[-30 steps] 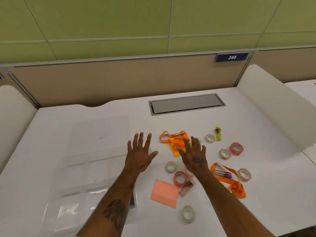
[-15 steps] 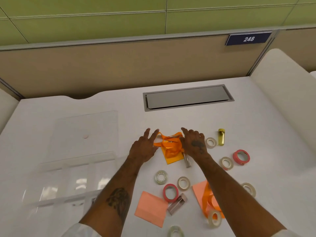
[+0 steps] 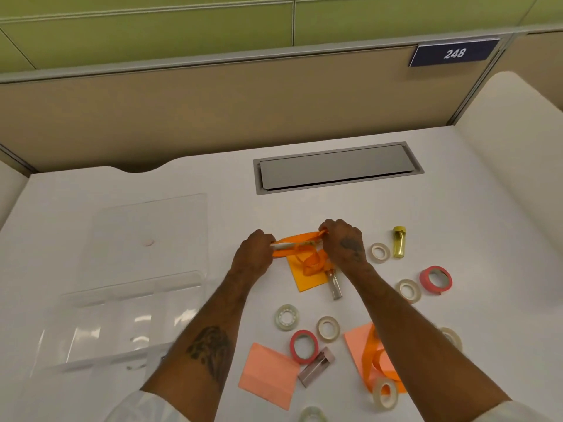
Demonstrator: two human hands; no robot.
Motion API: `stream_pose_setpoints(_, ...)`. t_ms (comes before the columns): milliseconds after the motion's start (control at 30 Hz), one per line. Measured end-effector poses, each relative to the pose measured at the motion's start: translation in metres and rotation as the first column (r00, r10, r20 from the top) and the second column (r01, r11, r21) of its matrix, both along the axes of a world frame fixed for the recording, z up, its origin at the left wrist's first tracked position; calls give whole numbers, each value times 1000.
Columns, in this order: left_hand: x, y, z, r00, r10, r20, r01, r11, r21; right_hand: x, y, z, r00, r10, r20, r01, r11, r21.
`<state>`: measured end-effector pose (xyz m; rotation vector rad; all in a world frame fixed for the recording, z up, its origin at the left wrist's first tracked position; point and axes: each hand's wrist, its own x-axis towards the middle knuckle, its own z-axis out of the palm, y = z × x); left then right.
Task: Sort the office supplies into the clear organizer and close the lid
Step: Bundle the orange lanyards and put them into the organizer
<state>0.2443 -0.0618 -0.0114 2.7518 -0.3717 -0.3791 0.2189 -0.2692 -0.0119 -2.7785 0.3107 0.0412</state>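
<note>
My left hand [image 3: 254, 252] and my right hand [image 3: 342, 240] each grip an end of an orange lanyard [image 3: 300, 240], stretched between them just above an orange sticky-note pad [image 3: 307, 277]. The rest of the lanyard loops down onto the pad. The clear organizer [image 3: 122, 318] lies at the left with its lid [image 3: 146, 236] open flat behind it. Several tape rolls lie on the white desk, among them a red one [image 3: 435, 278] and a clear one [image 3: 286, 317]. A small clear vial [image 3: 334, 283] lies beside the pad.
A yellow-capped vial [image 3: 399, 242] stands right of my right hand. Two pink note pads [image 3: 268, 374], a second orange lanyard [image 3: 376, 360] and a pinkish vial [image 3: 315, 367] lie near the front. A grey cable hatch [image 3: 335, 167] is set in the desk behind.
Both hands reached forward from open and flat to the orange lanyard, closed on it and pulled it taut between them. The head camera moved closer and tilted down.
</note>
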Motion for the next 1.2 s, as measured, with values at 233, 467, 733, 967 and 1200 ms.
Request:
stream_pose_setpoints(233, -9, 28, 53, 977, 169, 131, -122, 944, -307, -4, 22, 61, 989, -61, 135, 20, 956, 292)
stream_pose_setpoints(467, -36, 76, 105, 887, 456, 64, -316, 703, -637, -21, 62, 111, 971, -94, 220, -34, 857, 515)
stream_pose_setpoints(733, -71, 165, 139, 805, 593, 0, -375, 509, -774, -48, 120, 136, 957, -42, 287, -112, 859, 500)
stream_pose_setpoints(967, -91, 207, 161, 911, 394, 123, -223, 721, -656, -73, 203, 172, 985, 90, 149, -170, 690, 704)
stream_pose_setpoints(1200, -106, 239, 175, 947, 296, 126, -140, 732, -667, -94, 270, 192, 944, 314, 103, -260, 511, 819)
